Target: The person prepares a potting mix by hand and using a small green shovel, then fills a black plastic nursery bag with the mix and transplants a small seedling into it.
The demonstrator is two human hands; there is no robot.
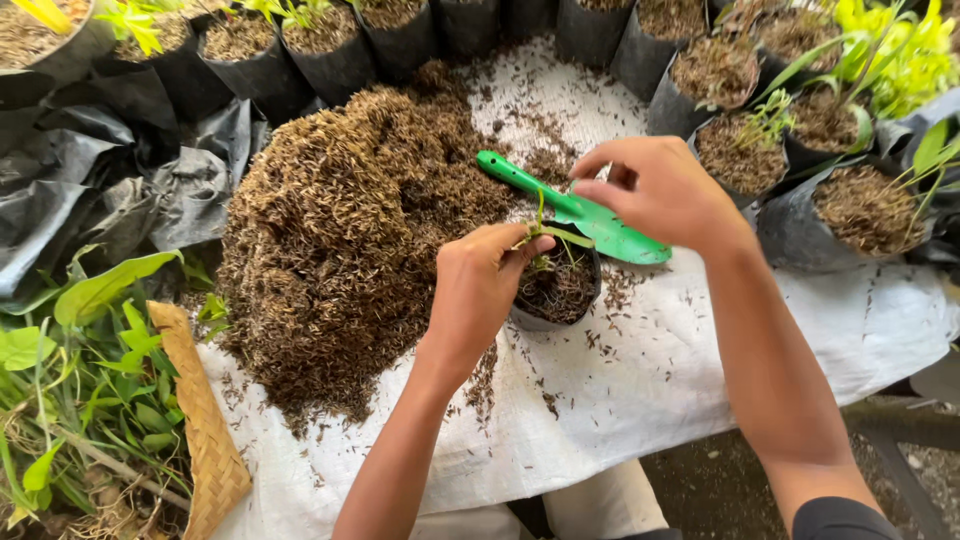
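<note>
Head view: small black grow bag (556, 292) of brown husk mix near middle of white sheet (640, 400), just right of big husk heap (340, 230); seedling (541, 236) upright in it, pinched at stem by left hand (480, 285), fingers closed. Right hand (662, 190) above, half-curled, fingertips touching green plastic trowel (575, 208) lying tilted across bag's far rim. Filled black bags (320, 40) along sheet's far edge; woven basket (205, 430) at near-left corner.

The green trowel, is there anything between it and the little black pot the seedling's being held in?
Nothing visible. The green trowel, under the right hand, lies with its blade at the rim of the small black pot. The left hand holds the seedling at the pot's near-left edge, not across the trowel's path.
</note>
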